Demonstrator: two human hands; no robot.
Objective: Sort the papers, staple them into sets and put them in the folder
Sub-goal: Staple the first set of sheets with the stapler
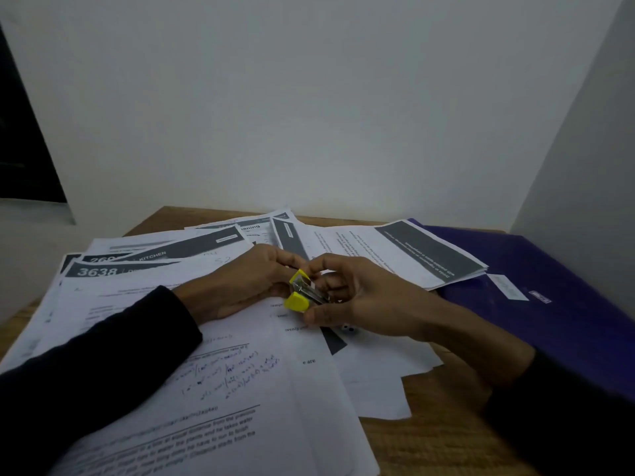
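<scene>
Both hands, left hand (240, 286) and right hand (360, 304), grip the opened yellow stapler (304, 293) at frame centre. Risk: staples could spill onto the loose papers (213, 372).

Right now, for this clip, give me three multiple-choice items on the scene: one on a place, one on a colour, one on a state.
1. Where does the folder lie?
A. right side of the table
B. left side
C. on the person's lap

2. What colour are the stapler's plastic parts?
A. red
B. yellow
C. green

3. How is the stapler held?
A. lying untouched
B. left hand only
C. between both hands

Answers: 1 A, the purple folder sits at right, partly under a paper set. 2 B, its caps are yellow. 3 C, the left hand and right hand both touch it.
</scene>
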